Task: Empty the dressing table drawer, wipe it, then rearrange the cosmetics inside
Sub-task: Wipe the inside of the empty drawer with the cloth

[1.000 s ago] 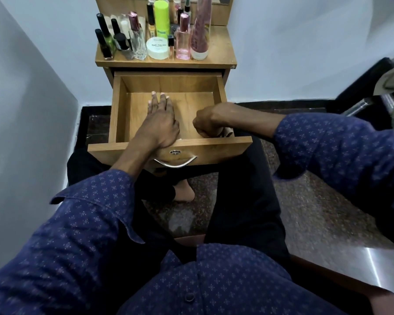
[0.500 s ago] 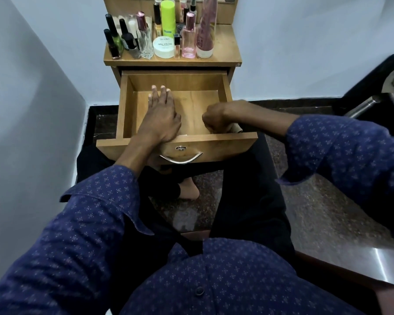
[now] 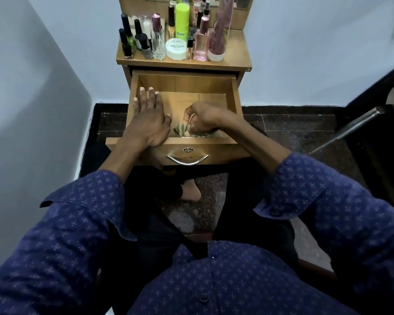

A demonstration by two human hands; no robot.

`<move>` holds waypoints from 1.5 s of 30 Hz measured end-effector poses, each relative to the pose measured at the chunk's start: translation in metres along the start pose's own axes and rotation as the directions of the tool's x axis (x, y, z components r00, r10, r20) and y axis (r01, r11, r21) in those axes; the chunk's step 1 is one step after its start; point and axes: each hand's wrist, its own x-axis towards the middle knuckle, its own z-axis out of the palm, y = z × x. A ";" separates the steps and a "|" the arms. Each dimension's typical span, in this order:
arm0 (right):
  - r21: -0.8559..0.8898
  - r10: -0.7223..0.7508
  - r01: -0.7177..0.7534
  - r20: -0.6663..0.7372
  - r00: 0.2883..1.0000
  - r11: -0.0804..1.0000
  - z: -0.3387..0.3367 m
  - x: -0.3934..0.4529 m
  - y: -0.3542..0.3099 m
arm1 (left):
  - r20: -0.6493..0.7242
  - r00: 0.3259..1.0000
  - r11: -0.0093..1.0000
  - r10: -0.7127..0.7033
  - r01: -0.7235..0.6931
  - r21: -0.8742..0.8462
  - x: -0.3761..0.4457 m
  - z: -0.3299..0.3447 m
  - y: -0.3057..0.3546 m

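The wooden drawer [image 3: 233,96] of the dressing table is pulled out towards me. My left hand [image 3: 147,120] lies flat, fingers straight, on the left part of the drawer floor. My right hand [image 3: 203,118] is curled over a striped greenish cloth [image 3: 181,130] near the drawer's front wall and grips it. No cosmetics show inside the drawer. The cosmetics [image 3: 175,39] stand on the tabletop behind it: nail polish bottles, clear perfume bottles, a white round jar, a lime green can and a tall pink tube.
A metal handle [image 3: 187,159] sits on the drawer front, above my knees. A white wall closes in on the left. A dark chair with a metal leg [image 3: 355,126] stands at the right. The floor is dark speckled stone.
My right hand has moved left from the drawer's front right corner towards the middle, and the striped cloth now shows under it. My left hand stays flat and has barely moved.
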 end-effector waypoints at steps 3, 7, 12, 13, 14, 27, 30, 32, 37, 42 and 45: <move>-0.137 0.072 -0.056 0.118 0.990 0.989 -0.015 -0.014 0.029 | 0.010 1.000 1.000 -0.008 0.008 -0.018 -0.002 -0.002 -0.001; -0.287 0.154 -0.121 0.098 0.983 0.950 -0.030 -0.029 0.068 | 0.006 1.000 1.000 -0.004 0.004 -0.022 -0.002 -0.002 0.000; -0.079 0.077 -0.070 0.090 0.993 0.994 -0.020 -0.015 0.031 | -0.023 1.000 1.000 0.011 -0.011 -0.016 -0.002 -0.001 0.003; -0.052 0.053 -0.050 0.064 0.997 0.997 -0.013 -0.008 0.018 | -0.033 0.999 1.000 0.015 -0.015 -0.013 -0.002 -0.001 0.003; -0.031 0.048 -0.047 0.040 0.998 0.998 -0.006 -0.001 0.006 | -0.045 0.999 1.000 0.016 -0.016 -0.009 -0.002 0.000 0.002; -0.434 0.184 -0.091 0.177 0.967 0.896 -0.016 -0.001 0.037 | -0.089 0.989 0.974 -0.119 0.099 -0.205 -0.004 -0.009 -0.036; -0.376 0.092 0.037 0.319 0.943 0.926 -0.011 0.022 0.025 | -0.050 0.987 0.944 -0.155 0.133 -0.303 -0.006 -0.011 -0.033; -0.242 -0.063 0.157 0.356 0.932 0.957 -0.001 0.031 -0.004 | -0.057 0.986 0.940 -0.156 0.131 -0.316 -0.006 -0.011 -0.029; -0.020 -0.360 0.372 0.210 0.909 0.928 0.042 0.034 -0.074 | -0.078 0.979 0.914 -0.188 0.145 -0.378 -0.008 -0.012 -0.030; 0.158 -0.501 0.476 0.210 0.840 0.865 0.033 0.030 -0.036 | -0.102 0.981 0.920 -0.163 0.114 -0.375 -0.007 -0.009 -0.030; -0.033 -0.442 0.487 0.368 0.818 0.873 0.005 0.024 -0.031 | -0.101 0.980 0.920 -0.168 0.119 -0.373 -0.008 -0.008 -0.030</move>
